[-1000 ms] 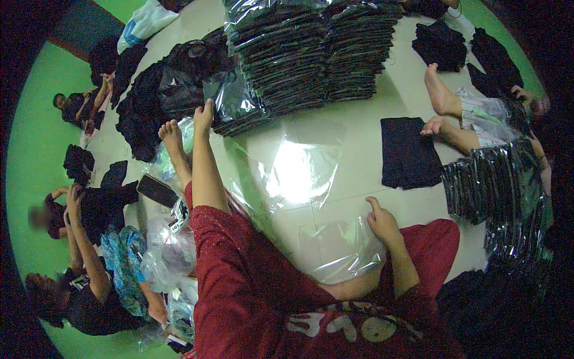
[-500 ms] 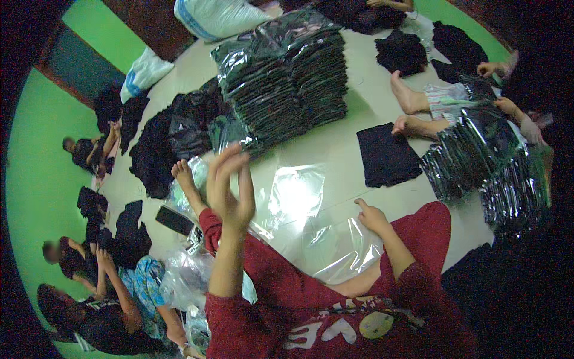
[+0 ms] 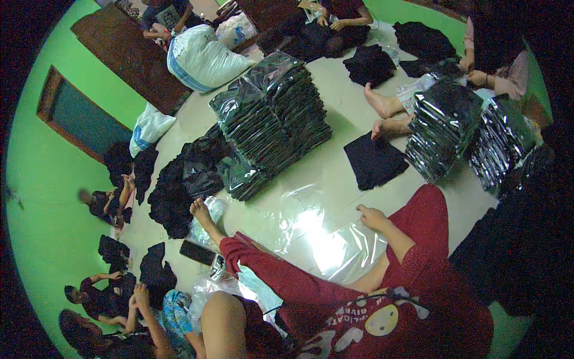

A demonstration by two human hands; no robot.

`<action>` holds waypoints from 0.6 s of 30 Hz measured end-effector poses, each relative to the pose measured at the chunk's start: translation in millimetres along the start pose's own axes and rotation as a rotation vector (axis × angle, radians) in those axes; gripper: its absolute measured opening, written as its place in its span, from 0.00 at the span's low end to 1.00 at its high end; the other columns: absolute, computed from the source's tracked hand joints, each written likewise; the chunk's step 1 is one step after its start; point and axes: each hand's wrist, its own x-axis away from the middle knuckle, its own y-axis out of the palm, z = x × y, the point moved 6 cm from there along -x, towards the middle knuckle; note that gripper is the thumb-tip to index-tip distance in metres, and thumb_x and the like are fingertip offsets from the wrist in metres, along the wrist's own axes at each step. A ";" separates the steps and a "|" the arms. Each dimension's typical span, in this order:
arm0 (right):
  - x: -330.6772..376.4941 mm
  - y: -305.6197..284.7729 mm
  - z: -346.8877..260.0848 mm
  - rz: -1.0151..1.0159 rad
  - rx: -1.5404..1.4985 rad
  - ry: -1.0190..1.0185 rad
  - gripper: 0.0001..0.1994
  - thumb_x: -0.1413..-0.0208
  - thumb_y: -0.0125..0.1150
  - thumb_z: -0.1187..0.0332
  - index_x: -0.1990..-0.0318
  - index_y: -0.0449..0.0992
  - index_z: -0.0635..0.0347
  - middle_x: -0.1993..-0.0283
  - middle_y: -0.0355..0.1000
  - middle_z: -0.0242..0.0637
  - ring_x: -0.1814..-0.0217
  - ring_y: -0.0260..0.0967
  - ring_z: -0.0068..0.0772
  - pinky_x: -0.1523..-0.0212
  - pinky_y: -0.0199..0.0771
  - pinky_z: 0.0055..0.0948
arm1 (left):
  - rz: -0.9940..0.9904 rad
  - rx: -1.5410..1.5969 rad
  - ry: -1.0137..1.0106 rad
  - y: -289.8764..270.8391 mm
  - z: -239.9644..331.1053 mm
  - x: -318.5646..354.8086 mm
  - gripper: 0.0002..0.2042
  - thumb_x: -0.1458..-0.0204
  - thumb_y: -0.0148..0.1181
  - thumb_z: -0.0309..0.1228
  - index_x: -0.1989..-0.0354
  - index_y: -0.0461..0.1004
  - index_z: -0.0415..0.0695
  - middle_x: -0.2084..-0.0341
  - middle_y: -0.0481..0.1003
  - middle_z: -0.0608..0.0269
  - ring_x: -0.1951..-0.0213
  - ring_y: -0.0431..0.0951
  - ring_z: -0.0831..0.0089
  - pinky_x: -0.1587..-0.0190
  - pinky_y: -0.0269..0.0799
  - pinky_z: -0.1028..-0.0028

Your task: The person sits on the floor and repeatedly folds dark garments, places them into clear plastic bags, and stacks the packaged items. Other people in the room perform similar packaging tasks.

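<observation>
My right hand (image 3: 373, 218) hovers beside my bent right knee, in dark red trousers, with its fingers loosely apart and nothing in them. Below and left of it, a clear plastic bag (image 3: 353, 248) lies flat on the floor, and another clear plastic sheet (image 3: 302, 206) is farther off. Beyond the hand rests a folded black garment (image 3: 375, 161). A tall stack of black garments in clear plastic (image 3: 278, 119) stands ahead of me. Only my bent left arm (image 3: 224, 323) shows at the lower edge; the left hand is out of the picture.
Bagged garment stacks (image 3: 442, 128) stand at the right, next to a seated person's bare feet (image 3: 382, 105). A dark heap of clothes (image 3: 173, 191) and a black phone (image 3: 198, 252) lie left. White sacks (image 3: 203, 60) stand far left. Several people sit around.
My left hand, raised in front of me with fingers bent, has dropped out of view. The view has tilted up, showing more of the far room. My right hand stays near the knee.
</observation>
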 end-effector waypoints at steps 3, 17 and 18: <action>0.5 -1.7 0.0 0.031 0.005 -0.002 0.18 0.53 0.46 0.68 0.52 0.62 0.53 0.67 0.70 0.50 0.64 0.68 0.51 0.63 0.67 0.44 | 0.211 0.442 -0.140 -8.5 -0.4 1.0 0.26 0.52 0.51 0.40 0.45 0.57 0.43 0.44 0.57 0.58 0.42 0.55 0.66 0.40 0.49 0.60; 6.6 -2.6 0.1 -0.002 -0.008 0.002 0.20 0.54 0.48 0.68 0.51 0.61 0.53 0.64 0.70 0.52 0.62 0.68 0.50 0.61 0.67 0.44 | 0.384 0.903 -0.375 12.5 -8.6 4.6 0.22 0.50 0.46 0.34 0.46 0.58 0.40 0.45 0.58 0.56 0.43 0.56 0.66 0.40 0.49 0.63; 5.6 -2.4 -1.2 0.005 -0.012 -0.005 0.20 0.54 0.48 0.68 0.50 0.61 0.53 0.64 0.70 0.52 0.62 0.68 0.50 0.61 0.67 0.44 | 0.382 0.910 -0.368 14.1 -6.7 2.8 0.22 0.49 0.46 0.34 0.46 0.58 0.40 0.45 0.58 0.56 0.43 0.56 0.66 0.40 0.49 0.63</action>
